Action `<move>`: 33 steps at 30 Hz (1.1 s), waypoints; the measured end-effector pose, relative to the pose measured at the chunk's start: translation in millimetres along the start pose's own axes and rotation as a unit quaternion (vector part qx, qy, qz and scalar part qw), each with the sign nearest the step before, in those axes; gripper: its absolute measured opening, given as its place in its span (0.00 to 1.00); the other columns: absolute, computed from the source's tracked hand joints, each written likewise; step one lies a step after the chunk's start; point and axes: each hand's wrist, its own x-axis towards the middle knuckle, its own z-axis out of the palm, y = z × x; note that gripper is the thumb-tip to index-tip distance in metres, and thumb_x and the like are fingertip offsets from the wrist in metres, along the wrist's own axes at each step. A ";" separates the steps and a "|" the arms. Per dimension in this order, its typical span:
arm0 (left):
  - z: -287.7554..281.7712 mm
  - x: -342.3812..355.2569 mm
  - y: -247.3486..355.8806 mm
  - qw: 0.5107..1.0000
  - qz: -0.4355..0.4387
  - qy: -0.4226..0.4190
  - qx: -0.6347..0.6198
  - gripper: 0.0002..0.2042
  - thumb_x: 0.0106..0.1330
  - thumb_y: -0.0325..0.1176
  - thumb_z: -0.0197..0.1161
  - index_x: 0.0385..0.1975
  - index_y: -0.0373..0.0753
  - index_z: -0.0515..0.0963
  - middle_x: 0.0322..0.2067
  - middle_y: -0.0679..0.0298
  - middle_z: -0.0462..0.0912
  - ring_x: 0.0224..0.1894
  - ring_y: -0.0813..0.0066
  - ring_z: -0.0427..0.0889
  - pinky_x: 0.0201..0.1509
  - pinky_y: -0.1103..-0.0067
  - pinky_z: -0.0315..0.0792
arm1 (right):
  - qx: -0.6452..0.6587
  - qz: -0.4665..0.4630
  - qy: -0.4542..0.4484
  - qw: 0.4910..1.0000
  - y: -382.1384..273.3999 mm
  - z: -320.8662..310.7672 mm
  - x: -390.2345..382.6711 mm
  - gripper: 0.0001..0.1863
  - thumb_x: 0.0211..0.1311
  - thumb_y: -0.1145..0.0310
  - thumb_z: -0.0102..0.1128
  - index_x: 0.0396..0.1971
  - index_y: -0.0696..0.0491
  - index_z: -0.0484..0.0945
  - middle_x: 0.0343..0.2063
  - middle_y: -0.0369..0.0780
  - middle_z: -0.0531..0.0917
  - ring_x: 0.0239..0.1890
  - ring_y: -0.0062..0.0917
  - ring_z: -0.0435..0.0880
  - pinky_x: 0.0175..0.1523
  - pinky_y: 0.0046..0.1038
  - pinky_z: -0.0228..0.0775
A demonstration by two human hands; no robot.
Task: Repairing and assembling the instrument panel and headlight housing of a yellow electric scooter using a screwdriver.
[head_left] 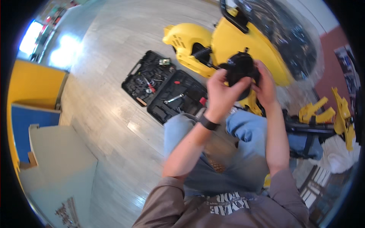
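In front of me, a black rounded part [240,65] is held up between both hands, its exact kind unclear. My left hand [225,88] grips it from the near left, thumb stretched across its lower edge. On its right side, the fingers of my right hand [264,81] are closed around it. Right behind it stands a large yellow machine body [249,47] with a black handle [234,17]. A yellow vented cover [188,38] forms the machine's left part. My fingertips are partly hidden behind the black part.
An open black tool case [152,99] lies on the floor, with a wrench [174,98] and other tools inside. Yellow brackets [316,111] and a white cloth [336,155] are at the right. Clear plastic wrap [289,34] is behind the machine. A grey-topped cabinet [61,152] stands left.
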 end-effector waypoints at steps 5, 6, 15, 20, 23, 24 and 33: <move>41.1 18.8 37.2 0.978 -0.046 0.125 -0.157 0.12 0.55 0.30 0.71 0.33 0.30 0.78 0.29 0.62 0.84 0.30 0.81 0.80 0.35 0.81 0.74 | 0.022 0.087 0.069 0.994 34.5 -25.8 15.6 0.13 0.72 0.58 0.52 0.50 0.45 0.76 0.32 0.24 0.78 0.23 0.04 0.71 0.20 0.13 0.52; 44.3 27.8 40.9 0.967 -0.053 0.147 -0.203 0.12 0.56 0.30 0.70 0.34 0.30 0.78 0.28 0.62 0.84 0.30 0.81 0.80 0.35 0.81 0.74 | 0.032 0.075 0.072 0.994 41.3 -24.0 18.4 0.12 0.72 0.58 0.53 0.49 0.45 0.76 0.31 0.24 0.78 0.23 0.04 0.70 0.20 0.13 0.52; 37.6 24.9 27.9 0.975 -0.050 0.201 -0.080 0.12 0.54 0.32 0.70 0.31 0.31 0.78 0.29 0.55 0.76 0.31 0.61 0.78 0.36 0.71 0.71 | -0.192 0.462 -0.230 0.834 128.2 39.4 25.1 0.06 0.62 0.69 0.62 0.36 0.55 0.78 0.26 0.36 0.81 0.19 0.19 0.75 0.22 0.24 0.65; 23.4 20.5 40.1 0.976 -0.056 0.180 -0.113 0.11 0.52 0.29 0.71 0.31 0.30 0.81 0.32 0.54 0.76 0.35 0.58 0.79 0.39 0.72 0.72 | -0.468 0.290 -0.379 0.744 239.7 100.8 71.1 0.06 0.55 0.69 0.65 0.25 0.56 0.81 0.22 0.37 0.83 0.18 0.18 0.81 0.22 0.23 0.71; 16.2 26.3 36.3 0.960 -0.110 0.205 -0.153 0.11 0.53 0.29 0.70 0.32 0.29 0.80 0.33 0.54 0.75 0.34 0.58 0.78 0.38 0.70 0.71 | -0.651 0.118 -0.341 0.667 319.9 82.8 104.7 0.04 0.53 0.71 0.62 0.28 0.53 0.83 0.26 0.45 0.85 0.28 0.34 0.87 0.35 0.35 0.79; 13.7 24.0 33.9 0.960 -0.116 0.208 -0.148 0.11 0.53 0.29 0.70 0.32 0.29 0.80 0.33 0.54 0.75 0.34 0.58 0.78 0.38 0.70 0.71 | -0.736 0.000 -0.303 0.606 343.3 81.6 112.0 0.06 0.53 0.72 0.59 0.29 0.52 0.84 0.28 0.48 0.86 0.32 0.40 0.87 0.39 0.40 0.80; 17.9 11.1 29.4 0.924 -0.254 0.223 -0.178 0.13 0.60 0.30 0.67 0.38 0.27 0.77 0.34 0.53 0.77 0.35 0.59 0.79 0.41 0.72 0.73 | -0.770 0.022 -0.370 0.520 428.7 112.6 125.6 0.10 0.60 0.72 0.53 0.36 0.50 0.84 0.37 0.49 0.86 0.43 0.44 0.86 0.47 0.44 0.79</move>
